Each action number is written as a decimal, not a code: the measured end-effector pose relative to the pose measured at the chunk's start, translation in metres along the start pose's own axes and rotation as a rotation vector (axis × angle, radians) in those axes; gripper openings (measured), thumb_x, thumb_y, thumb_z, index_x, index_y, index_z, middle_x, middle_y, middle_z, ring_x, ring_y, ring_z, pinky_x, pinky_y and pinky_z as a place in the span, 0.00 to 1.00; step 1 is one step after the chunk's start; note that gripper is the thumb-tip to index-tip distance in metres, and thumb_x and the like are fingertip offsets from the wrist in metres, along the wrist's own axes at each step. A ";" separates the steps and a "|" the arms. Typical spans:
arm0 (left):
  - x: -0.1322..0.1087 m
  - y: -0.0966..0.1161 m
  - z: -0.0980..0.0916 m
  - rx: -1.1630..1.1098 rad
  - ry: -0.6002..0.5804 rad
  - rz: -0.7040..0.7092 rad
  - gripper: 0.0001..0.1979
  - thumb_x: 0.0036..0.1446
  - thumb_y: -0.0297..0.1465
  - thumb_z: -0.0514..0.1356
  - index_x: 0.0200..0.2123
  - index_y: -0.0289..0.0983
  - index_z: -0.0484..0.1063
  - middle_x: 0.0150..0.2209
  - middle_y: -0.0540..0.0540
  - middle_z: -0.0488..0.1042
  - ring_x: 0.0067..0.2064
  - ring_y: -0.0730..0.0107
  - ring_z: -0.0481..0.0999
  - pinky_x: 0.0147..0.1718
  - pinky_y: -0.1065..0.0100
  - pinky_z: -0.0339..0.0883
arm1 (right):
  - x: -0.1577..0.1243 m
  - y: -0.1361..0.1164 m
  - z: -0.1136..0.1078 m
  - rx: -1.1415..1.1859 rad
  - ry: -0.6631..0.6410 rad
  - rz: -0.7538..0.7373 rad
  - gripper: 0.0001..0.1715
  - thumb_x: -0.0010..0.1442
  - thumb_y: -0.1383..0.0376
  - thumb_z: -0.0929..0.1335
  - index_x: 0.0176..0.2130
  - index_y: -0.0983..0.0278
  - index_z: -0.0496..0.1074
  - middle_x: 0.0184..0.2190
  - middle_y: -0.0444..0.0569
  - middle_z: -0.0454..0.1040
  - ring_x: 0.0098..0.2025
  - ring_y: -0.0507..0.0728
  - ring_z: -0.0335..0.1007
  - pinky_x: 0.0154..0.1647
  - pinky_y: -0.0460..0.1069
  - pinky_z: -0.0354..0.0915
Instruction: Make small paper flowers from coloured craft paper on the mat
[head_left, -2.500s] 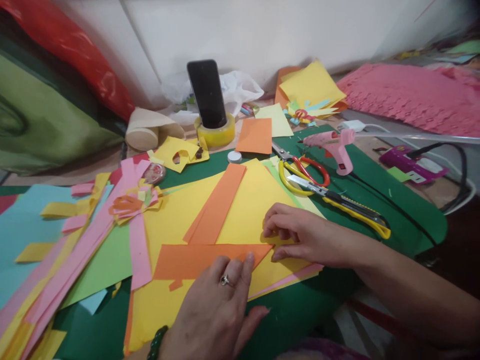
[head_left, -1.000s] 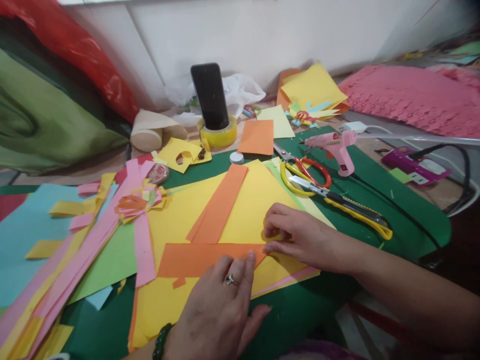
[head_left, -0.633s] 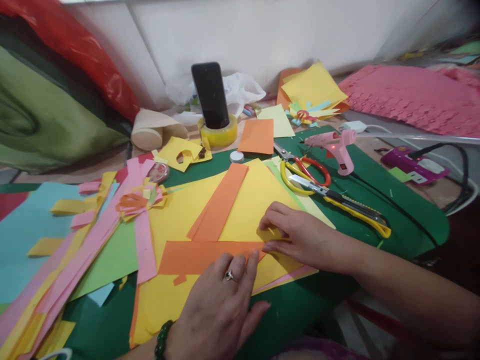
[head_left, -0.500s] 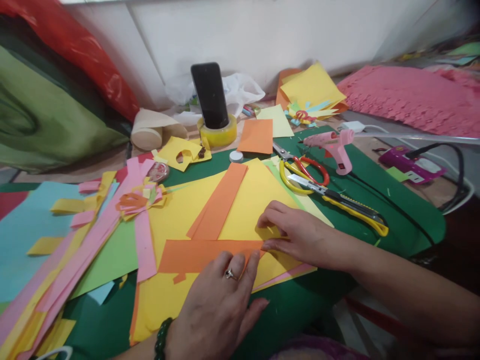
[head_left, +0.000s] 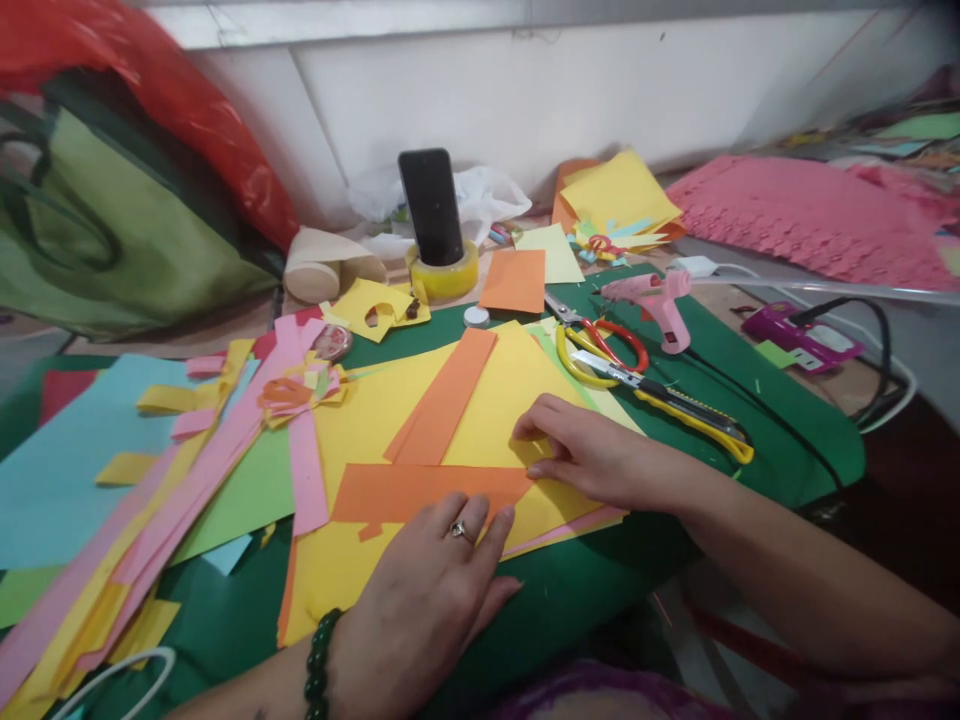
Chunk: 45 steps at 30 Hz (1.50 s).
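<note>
"So, how is the left hand placed?"

"Its fingers lie nearly straight on the orange strip, near the centre of the frame, with the thumb spread away from them."

"And the right hand?"

"Those fingers curl, the thumb touching the strip's pointed right end. Whether they pinch it, I cannot tell."

"What lies beneath?"

"A yellow sheet in the middle of the frame, with overlapping orange pieces slanting just above the strip."

"Further out?"

"Right of centre, scissors and a cutter lie near a pink glue gun. At left, a paper flower rests on long pink strips. Upper centre, a dark phone rises from a yellow tape roll."

"And under those sheets?"

"A green surface."
</note>
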<state>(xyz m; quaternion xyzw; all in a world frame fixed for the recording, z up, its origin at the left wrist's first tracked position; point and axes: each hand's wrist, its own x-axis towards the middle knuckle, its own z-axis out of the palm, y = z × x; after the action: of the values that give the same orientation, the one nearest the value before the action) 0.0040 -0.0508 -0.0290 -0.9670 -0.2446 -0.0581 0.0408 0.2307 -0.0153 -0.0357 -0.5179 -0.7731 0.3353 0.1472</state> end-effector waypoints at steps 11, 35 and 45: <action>-0.006 0.005 0.000 -0.019 -0.007 -0.038 0.20 0.57 0.36 0.62 0.48 0.29 0.71 0.42 0.37 0.77 0.40 0.55 0.75 0.37 0.60 0.74 | -0.003 0.003 -0.010 0.064 -0.039 -0.076 0.10 0.63 0.65 0.63 0.45 0.65 0.67 0.40 0.49 0.69 0.34 0.52 0.64 0.35 0.48 0.63; -0.006 0.003 0.002 -0.087 0.001 -0.060 0.10 0.62 0.34 0.55 0.35 0.34 0.71 0.34 0.43 0.74 0.35 0.60 0.72 0.33 0.62 0.67 | -0.003 -0.032 0.007 -0.243 0.003 0.149 0.18 0.53 0.56 0.72 0.41 0.62 0.70 0.28 0.43 0.71 0.29 0.54 0.66 0.27 0.46 0.56; -0.005 -0.027 0.003 -0.277 0.233 -0.353 0.13 0.57 0.31 0.58 0.46 0.35 0.74 0.42 0.40 0.74 0.43 0.58 0.73 0.40 0.59 0.70 | 0.001 -0.045 0.006 -0.268 -0.034 0.176 0.14 0.49 0.66 0.70 0.39 0.63 0.71 0.29 0.45 0.74 0.29 0.53 0.67 0.25 0.45 0.54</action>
<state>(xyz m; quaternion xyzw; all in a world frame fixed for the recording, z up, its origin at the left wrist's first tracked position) -0.0127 -0.0294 -0.0312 -0.8926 -0.3930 -0.2081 -0.0748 0.1955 -0.0276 -0.0098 -0.5927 -0.7651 0.2494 0.0336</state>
